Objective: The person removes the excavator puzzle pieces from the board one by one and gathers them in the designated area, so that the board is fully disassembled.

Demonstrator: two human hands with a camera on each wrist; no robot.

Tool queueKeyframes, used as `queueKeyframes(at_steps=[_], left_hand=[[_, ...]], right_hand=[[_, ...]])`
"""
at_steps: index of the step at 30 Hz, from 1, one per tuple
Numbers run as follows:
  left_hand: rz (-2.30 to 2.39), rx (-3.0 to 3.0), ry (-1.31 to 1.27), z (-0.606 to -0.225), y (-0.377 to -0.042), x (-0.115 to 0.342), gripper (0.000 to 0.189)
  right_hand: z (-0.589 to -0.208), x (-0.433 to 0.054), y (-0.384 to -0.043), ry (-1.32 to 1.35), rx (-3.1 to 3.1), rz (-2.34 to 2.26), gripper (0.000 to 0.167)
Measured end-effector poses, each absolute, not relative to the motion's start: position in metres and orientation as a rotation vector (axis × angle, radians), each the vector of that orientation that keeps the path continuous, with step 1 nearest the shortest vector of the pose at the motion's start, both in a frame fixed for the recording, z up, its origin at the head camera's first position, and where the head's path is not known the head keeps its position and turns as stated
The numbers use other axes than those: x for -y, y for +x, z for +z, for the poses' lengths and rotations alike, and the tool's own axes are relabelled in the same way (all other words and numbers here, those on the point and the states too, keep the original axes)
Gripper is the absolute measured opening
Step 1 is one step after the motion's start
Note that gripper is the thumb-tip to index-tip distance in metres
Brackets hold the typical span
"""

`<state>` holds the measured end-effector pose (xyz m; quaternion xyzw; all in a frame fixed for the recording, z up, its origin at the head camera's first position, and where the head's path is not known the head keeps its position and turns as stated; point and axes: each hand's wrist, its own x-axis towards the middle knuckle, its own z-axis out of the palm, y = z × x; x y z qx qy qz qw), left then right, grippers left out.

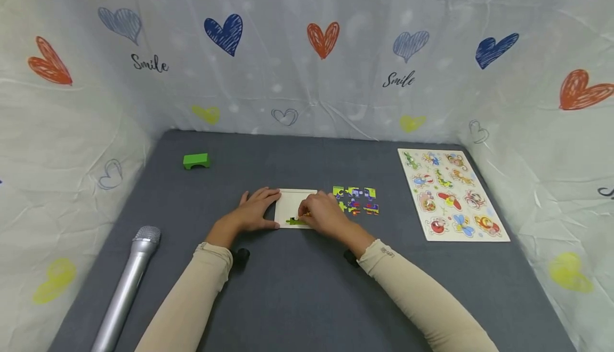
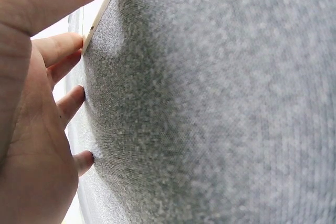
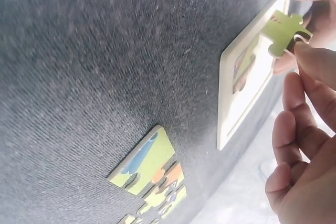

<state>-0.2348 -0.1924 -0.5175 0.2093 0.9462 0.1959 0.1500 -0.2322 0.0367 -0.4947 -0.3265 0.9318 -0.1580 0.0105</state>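
Observation:
A small white puzzle tray [image 1: 288,202] lies flat at the middle of the table. My left hand [image 1: 251,212] touches its left edge with fingers spread; in the left wrist view the thumb and index fingertip meet the rim. Over the tray's lower right part, my right hand [image 1: 328,214] pinches a green jigsaw piece [image 3: 283,31] between thumb and index finger, tilted in the right wrist view. Green puzzle pieces [image 1: 293,222] lie inside along the tray's near edge, partly hidden by the right hand. Just right of the tray are several loose jigsaw pieces [image 1: 338,190], coloured green, purple and red.
A white board with animal pictures [image 1: 448,197] lies at the right. At the back left stands a green arched block [image 1: 196,159]. A silver microphone [image 1: 127,282] lies along the left front. Fabric printed with hearts surrounds the grey table [image 1: 297,298] at the back and sides.

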Motion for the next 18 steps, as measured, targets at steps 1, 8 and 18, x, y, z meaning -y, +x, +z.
queueKeyframes(at_steps=[1,8,18], left_hand=[[0.563,-2.719,0.607,-0.517,-0.235,0.192,0.085],[0.596,-2.736,0.621,-0.521,-0.235,0.194,0.084],[0.587,-2.738,0.64,-0.524,-0.236,0.19,0.085]], right_hand=[[-0.494,-0.037,-0.231,-1.014,-2.905,-0.504,0.005],[-0.488,-0.058,-0.23,-0.895,-2.878,-0.658,0.006],[-0.485,-0.165,-0.242,-0.511,-2.804,-0.707,0.009]])
